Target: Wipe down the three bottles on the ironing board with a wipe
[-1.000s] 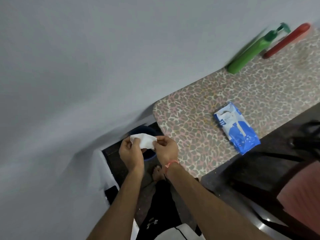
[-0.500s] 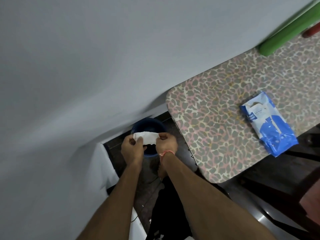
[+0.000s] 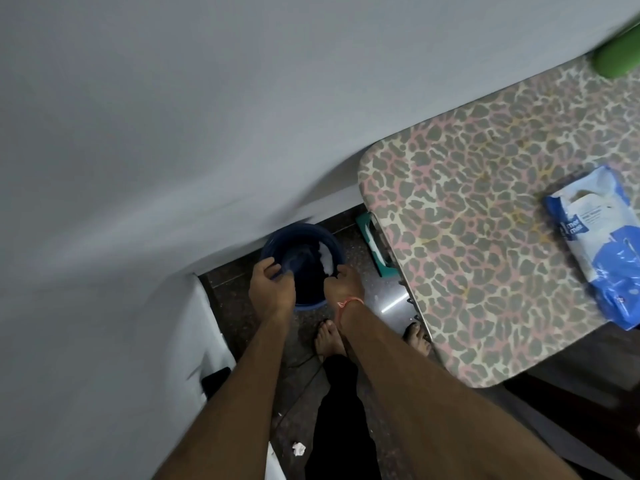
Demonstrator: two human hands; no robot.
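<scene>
Below, white wipe (image 3: 327, 260) in blue bin (image 3: 277, 237), just beyond both loosely curled, empty hands (image 3: 272, 289).

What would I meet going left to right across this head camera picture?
white cloth → left hand → blue bin → right hand → leopard-print ironing board → blue wipes pack, with a green bottle at the top right corner.
</scene>
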